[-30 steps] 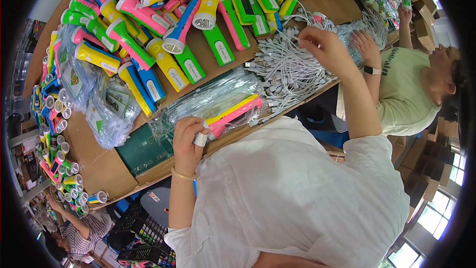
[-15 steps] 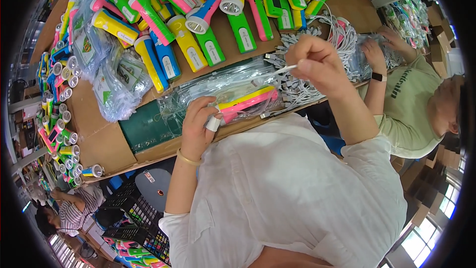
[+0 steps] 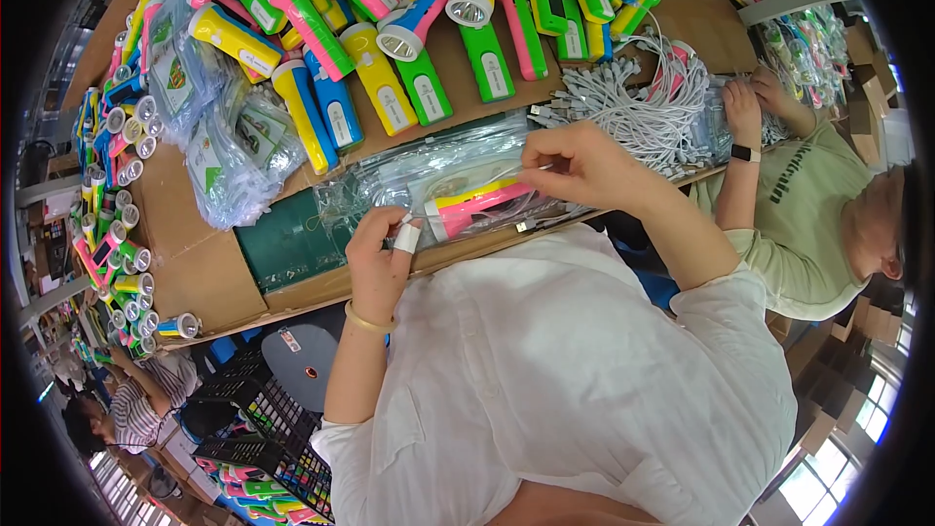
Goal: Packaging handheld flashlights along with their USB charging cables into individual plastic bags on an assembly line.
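A pink-and-yellow flashlight (image 3: 482,206) lies on clear plastic bags in front of me, at the table's near edge. By its wide head is my left hand (image 3: 380,258), thumb and fingers pinched together; what they hold is too small to make out. White tape wraps one of its fingers. At the flashlight's other end, my right hand (image 3: 579,166) pinches a thin white cable, mostly hidden by the fingers. A white USB plug (image 3: 527,226) lies just below that hand. Flat clear plastic bags (image 3: 429,162) are spread behind the flashlight.
Many colourful flashlights (image 3: 390,88) are heaped at the back. Bags with printed cards (image 3: 234,156) sit at left, and white cables (image 3: 653,107) are piled at right. A co-worker's hands (image 3: 745,112) work beyond the cables. A black crate (image 3: 278,419) stands below left.
My right hand has come down and left with the white cable, to the flashlight's end. My left hand has shifted slightly down and left, off the flashlight's head, its fingers now pinched.
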A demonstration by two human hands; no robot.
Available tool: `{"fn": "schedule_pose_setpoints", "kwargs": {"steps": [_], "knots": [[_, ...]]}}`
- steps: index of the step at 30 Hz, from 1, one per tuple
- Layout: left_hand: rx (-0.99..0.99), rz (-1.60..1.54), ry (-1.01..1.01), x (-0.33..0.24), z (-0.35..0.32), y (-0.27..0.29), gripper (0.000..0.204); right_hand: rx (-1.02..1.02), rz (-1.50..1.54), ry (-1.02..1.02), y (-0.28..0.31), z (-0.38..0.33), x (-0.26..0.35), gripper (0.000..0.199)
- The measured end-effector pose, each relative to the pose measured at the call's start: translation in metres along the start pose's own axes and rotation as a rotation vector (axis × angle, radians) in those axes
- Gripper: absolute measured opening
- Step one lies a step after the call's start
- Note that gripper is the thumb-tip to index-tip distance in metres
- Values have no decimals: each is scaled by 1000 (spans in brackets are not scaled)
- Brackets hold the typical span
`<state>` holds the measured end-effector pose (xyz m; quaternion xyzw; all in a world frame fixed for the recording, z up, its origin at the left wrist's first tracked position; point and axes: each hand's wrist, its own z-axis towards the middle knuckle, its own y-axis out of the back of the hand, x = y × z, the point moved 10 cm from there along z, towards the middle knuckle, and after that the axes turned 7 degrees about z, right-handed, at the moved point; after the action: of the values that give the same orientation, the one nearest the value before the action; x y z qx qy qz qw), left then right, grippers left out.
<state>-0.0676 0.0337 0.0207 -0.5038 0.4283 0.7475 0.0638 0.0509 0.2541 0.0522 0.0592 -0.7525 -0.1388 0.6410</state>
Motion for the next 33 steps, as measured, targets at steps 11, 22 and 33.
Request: {"fn": "schedule_pose_setpoints", "kwargs": {"steps": [11,22,33], "knots": [[-39,-224,117,-6,-10,-3,15,220,-50,304,-89,43,20,37],[-66,-469,353,39,-27,3,10,2,-424,281,-19,10,-15,15],[167,168,71,26,20,-32,25,-400,-125,142,97,-9,12,12]]}}
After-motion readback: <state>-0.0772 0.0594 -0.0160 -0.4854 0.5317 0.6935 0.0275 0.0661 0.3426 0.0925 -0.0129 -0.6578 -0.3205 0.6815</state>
